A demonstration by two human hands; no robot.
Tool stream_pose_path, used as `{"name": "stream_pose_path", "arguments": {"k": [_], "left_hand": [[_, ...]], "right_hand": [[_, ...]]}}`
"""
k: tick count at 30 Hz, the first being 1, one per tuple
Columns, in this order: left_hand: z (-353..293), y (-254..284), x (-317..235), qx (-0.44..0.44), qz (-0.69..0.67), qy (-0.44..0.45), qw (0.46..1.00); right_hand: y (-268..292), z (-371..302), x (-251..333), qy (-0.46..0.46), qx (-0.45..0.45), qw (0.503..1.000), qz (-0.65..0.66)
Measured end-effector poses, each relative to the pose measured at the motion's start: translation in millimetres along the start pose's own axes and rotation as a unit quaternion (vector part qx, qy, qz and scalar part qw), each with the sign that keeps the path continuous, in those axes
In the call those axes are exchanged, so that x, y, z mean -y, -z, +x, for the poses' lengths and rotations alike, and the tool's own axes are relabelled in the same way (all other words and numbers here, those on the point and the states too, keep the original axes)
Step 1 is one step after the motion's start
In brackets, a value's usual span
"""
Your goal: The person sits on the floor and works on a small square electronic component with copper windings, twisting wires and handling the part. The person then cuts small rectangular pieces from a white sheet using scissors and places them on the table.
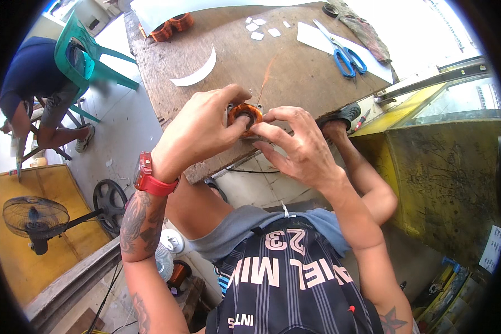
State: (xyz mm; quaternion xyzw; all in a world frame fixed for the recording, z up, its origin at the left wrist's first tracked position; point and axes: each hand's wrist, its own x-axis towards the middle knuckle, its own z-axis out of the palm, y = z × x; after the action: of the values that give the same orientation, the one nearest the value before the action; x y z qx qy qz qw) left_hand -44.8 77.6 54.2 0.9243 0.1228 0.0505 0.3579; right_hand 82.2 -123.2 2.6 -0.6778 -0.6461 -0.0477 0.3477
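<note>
A small ring-shaped motor stator wound with copper wire (254,111) is held at the near edge of the wooden table. My left hand (209,119) is closed round its left side, with one finger in the central opening. The curled fingertips of my right hand (295,139) touch its right rim. Whether they also pinch a wire is too small to tell. A loose tuft of thin copper wire (268,71) rises from the far side of the stator. Part of the winding is hidden behind my fingers.
On the table (228,64) lie a curved white paper strip (197,71), several small white pieces (257,36), blue-handled scissors (346,60) on a white sheet, a cloth (364,36) and orange-wound coils (172,26). A fan (37,217) stands left. Another person (33,72) sits near a green chair (75,50).
</note>
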Motion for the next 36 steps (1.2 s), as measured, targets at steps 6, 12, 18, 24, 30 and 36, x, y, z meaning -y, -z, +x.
{"name": "stream_pose_path", "arguments": {"k": [6, 12, 18, 24, 30, 36], "left_hand": [[8.2, 5.4, -2.9, 0.021, 0.007, 0.035, 0.999], [-4.7, -9.2, 3.8, -0.071, -0.023, 0.043, 0.996], [-12.9, -24.1, 17.5, -0.12, -0.055, 0.009, 0.991], [-28.4, -27.3, 23.1, -0.098, -0.219, 0.004, 0.971], [-38.2, -30.0, 37.4, -0.073, -0.125, -0.067, 0.987], [-37.0, -45.6, 49.0, -0.113, -0.141, -0.09, 0.979]], "right_hand": [[5.4, 15.7, -13.0, 0.065, 0.043, 0.995, -0.062], [-2.3, 15.5, -31.6, 0.087, 0.044, 0.995, -0.013], [-18.3, 9.5, -36.0, 0.055, -0.004, 0.997, 0.053], [-10.8, 6.4, -23.1, -0.02, 0.008, 0.989, 0.149], [-10.8, 14.2, -19.8, -0.053, 0.046, 0.979, 0.19], [-16.7, 17.3, -18.9, -0.059, 0.026, 0.981, 0.183]]}}
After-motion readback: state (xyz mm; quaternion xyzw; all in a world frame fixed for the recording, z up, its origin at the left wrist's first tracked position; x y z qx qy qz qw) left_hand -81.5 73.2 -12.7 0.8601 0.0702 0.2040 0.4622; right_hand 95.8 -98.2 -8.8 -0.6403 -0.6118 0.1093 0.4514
